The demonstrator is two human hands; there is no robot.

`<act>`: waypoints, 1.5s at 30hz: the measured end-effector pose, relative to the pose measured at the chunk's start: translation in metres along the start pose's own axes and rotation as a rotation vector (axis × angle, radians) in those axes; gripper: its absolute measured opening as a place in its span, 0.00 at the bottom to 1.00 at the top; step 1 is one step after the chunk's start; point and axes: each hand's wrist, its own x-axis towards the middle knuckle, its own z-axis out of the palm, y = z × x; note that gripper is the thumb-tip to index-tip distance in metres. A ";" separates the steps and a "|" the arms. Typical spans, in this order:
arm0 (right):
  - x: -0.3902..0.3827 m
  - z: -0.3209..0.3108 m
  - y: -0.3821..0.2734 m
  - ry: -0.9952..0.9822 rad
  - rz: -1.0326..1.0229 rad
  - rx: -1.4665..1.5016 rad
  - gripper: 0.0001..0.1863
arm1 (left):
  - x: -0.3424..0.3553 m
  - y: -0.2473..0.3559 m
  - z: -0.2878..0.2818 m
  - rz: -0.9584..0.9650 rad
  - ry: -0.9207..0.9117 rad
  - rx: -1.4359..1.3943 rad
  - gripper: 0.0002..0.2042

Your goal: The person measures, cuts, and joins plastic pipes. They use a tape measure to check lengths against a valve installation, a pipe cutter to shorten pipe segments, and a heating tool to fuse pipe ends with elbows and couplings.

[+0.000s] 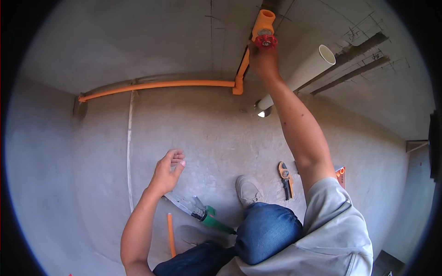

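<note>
My right hand (264,62) reaches up to the wall and is closed around an orange pipe valve with a red round handwheel (266,42). Most of its fingers are hidden behind the palm. Above the handwheel, the valve's orange socket end (266,17) faces outward with an open bore. Below, an upright orange pipe (242,65) runs to an elbow (237,87), where a long orange pipe (161,84) goes left along the foot of the wall. My left hand (169,171) hangs free over the floor, fingers loosely bent and thumb apart, holding nothing.
A white pipe (307,69) stands right of the valve, beside grooves (352,60) cut in the wall. On the floor lie a green tool (214,221), a loose orange pipe piece (171,233) and an orange-and-black hand tool (285,179). A box (341,175) sits near my right arm.
</note>
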 end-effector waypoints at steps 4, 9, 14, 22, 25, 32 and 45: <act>0.004 -0.003 -0.002 0.043 0.094 0.118 0.12 | 0.003 -0.003 0.001 0.010 0.006 -0.005 0.18; 0.009 -0.005 -0.002 -0.008 0.118 0.022 0.13 | 0.003 -0.005 0.002 -0.011 -0.019 -0.013 0.17; 0.017 -0.032 -0.017 -0.166 0.339 0.037 0.17 | -0.001 -0.005 -0.001 -0.026 -0.036 -0.015 0.16; 0.026 -0.037 -0.011 -0.343 0.377 -0.267 0.27 | -0.002 0.006 0.004 0.007 -0.050 -0.008 0.15; 0.025 -0.041 -0.021 -0.399 0.319 -0.326 0.20 | -0.004 0.008 0.002 -0.005 -0.051 0.015 0.15; 0.032 -0.030 -0.010 -0.433 0.226 -0.438 0.13 | -0.003 0.011 0.005 0.008 -0.077 0.031 0.15; -0.011 -0.086 -0.035 -0.027 0.353 0.350 0.28 | -0.005 0.022 -0.002 -0.043 -0.100 0.074 0.16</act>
